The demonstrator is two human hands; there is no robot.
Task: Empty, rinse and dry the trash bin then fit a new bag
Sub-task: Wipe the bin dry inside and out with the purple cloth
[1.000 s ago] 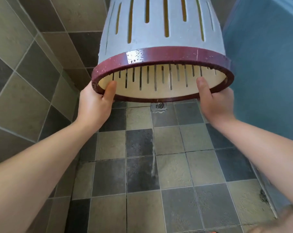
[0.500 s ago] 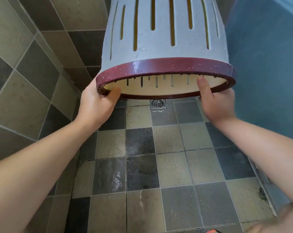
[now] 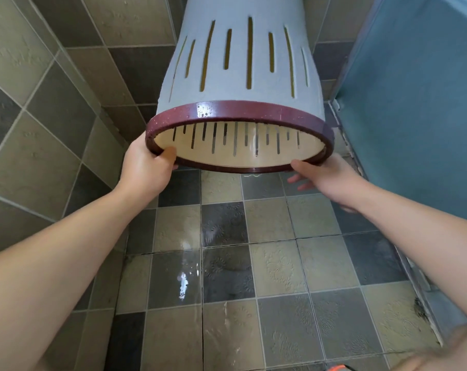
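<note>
Two hands — left hand point(image 3: 146, 167), right hand point(image 3: 331, 178) — hold slotted plastic bin point(image 3: 240, 76) inverted.

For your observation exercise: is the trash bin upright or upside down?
Upside down. The trash bin has its dark red rim lowest, its open mouth facing the wet tiled floor.

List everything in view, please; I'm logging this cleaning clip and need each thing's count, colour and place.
trash bin: one, grey slotted body, dark red rim, cream inside; held upside down, tilted, above the floor.
floor tiles: many, beige and dark grey; wet, below the bin.
wall tiles: many, beige and grey; left and behind.
blue panel: one; right side.
left hand: one; grips the rim's left side, thumb inside.
right hand: one; under the rim's right side, fingers straight.
</note>
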